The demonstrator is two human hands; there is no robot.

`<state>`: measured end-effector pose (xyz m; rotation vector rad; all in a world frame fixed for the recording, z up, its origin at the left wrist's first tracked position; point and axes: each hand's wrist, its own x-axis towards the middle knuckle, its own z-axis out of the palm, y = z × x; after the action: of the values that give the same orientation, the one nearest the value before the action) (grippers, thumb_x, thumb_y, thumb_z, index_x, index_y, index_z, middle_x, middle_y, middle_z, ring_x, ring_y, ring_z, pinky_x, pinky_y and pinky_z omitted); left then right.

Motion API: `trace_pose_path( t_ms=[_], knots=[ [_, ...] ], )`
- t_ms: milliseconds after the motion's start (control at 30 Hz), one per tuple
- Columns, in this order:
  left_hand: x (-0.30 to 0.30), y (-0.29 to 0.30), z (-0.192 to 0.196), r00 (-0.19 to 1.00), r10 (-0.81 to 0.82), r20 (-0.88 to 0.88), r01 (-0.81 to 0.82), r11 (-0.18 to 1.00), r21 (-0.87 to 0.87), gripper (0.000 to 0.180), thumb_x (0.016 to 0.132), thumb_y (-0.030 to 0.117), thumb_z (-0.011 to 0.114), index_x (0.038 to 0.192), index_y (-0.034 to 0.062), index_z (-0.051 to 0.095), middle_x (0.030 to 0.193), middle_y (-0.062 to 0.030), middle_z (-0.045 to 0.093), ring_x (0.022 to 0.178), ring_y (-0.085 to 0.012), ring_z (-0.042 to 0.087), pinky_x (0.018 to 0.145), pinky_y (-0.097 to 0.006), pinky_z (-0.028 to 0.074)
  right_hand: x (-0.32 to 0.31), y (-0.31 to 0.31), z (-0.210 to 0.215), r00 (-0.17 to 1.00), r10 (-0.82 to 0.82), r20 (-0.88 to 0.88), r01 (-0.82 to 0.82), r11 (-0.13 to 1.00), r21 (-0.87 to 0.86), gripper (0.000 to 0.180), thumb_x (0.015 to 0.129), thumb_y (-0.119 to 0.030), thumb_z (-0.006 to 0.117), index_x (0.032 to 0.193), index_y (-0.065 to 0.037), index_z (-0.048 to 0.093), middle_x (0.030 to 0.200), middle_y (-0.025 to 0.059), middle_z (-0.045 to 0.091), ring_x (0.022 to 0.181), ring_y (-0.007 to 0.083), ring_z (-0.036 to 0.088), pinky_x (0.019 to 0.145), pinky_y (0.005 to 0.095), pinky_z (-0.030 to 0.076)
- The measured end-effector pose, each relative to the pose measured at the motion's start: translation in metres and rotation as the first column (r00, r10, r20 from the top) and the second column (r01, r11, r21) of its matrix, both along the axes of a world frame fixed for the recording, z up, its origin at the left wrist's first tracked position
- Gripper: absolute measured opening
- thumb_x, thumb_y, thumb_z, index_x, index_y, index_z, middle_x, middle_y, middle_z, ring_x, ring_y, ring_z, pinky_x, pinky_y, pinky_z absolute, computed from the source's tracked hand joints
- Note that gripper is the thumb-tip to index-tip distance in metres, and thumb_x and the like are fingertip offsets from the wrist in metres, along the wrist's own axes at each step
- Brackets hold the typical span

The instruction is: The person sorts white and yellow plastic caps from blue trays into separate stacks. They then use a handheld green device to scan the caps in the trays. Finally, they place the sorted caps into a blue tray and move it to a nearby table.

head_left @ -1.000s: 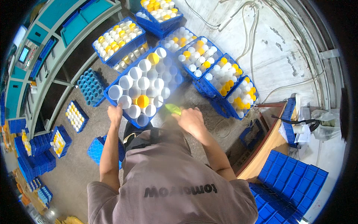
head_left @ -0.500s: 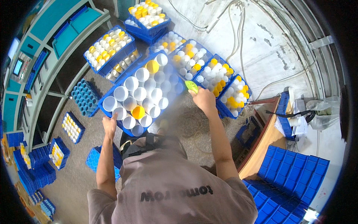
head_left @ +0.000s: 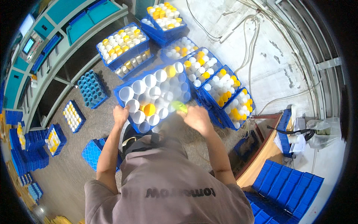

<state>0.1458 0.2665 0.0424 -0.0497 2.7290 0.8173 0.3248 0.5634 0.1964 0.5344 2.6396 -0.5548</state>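
We've got our left hand [head_left: 121,115] clamped on the near-left edge of a blue crate [head_left: 128,82] full of cups [head_left: 149,109]; our right hand [head_left: 197,118] grips some blurry lime-green thing [head_left: 179,106] by its near-right side.

Head view: recorded from the left of two fisheye cameras worn side by side on the head. The lens is aimed steeply down. The shirt [head_left: 173,170] is seen closest, at the lower edge; the left hand [head_left: 121,115] and right hand [head_left: 197,118] are framed centrally; the floor [head_left: 67,171] is viewed farther off. Straight edges are bent rimward.
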Motion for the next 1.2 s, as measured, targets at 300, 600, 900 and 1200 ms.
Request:
trace_pose_path(
  t_ms=[300, 600, 900, 1200],
  knots=[
    [0.003, 0.028, 0.007, 0.998, -0.050, -0.028, 0.046, 0.991, -0.122, 0.055, 0.080, 0.027, 0.066, 0.117, -0.0136, 0.060, 0.097, -0.0327, 0.068, 0.098, -0.0463, 0.066, 0.091, -0.051, 0.051, 0.003, -0.058, -0.007, 0.946, 0.218, -0.240, -0.201, 0.975, 0.094, 0.042, 0.095, -0.043, 0.057, 0.099, -0.003, 0.070, 0.065, 0.0129, 0.067, 0.062, 0.0308, 0.068, 0.073, 0.0442, 0.048],
    [0.012, 0.034, 0.011, 0.983, -0.130, -0.131, 0.118, 0.989, -0.094, 0.041, 0.079, 0.023, 0.066, 0.095, -0.0148, 0.068, 0.106, -0.0347, 0.065, 0.097, -0.0468, 0.066, 0.092, -0.050, 0.051, -0.005, -0.058, 0.015, 0.936, 0.190, -0.297, -0.150, 0.977, 0.153, 0.044, 0.098, -0.042, 0.054, 0.106, 0.000, 0.066, 0.060, 0.0111, 0.066, 0.057, 0.0280, 0.066, 0.077, 0.0417, 0.045],
    [0.008, 0.028, 0.001, 0.988, -0.096, -0.120, 0.096, 0.995, -0.009, 0.043, 0.078, 0.026, 0.071, 0.090, -0.0142, 0.067, 0.087, -0.0342, 0.066, 0.084, -0.0460, 0.068, 0.081, -0.050, 0.053, -0.011, -0.016, 0.011, 0.971, 0.073, -0.227, -0.040, 0.989, 0.145, 0.042, 0.096, -0.045, 0.055, 0.098, -0.005, 0.069, 0.074, 0.0155, 0.070, 0.071, 0.0331, 0.069, 0.077, 0.0466, 0.047],
    [0.008, 0.020, 0.012, 0.997, -0.071, -0.025, 0.072, 0.997, 0.037, 0.042, 0.080, 0.024, 0.066, 0.102, -0.0113, 0.065, 0.085, -0.0318, 0.068, 0.087, -0.0460, 0.068, 0.080, -0.050, 0.053, -0.007, 0.044, -0.020, 0.933, -0.118, -0.339, 0.200, 0.955, 0.219, 0.049, 0.091, -0.050, 0.060, 0.087, -0.003, 0.071, 0.073, 0.0204, 0.068, 0.069, 0.0406, 0.067, 0.071, 0.0485, 0.051]
  ],
)
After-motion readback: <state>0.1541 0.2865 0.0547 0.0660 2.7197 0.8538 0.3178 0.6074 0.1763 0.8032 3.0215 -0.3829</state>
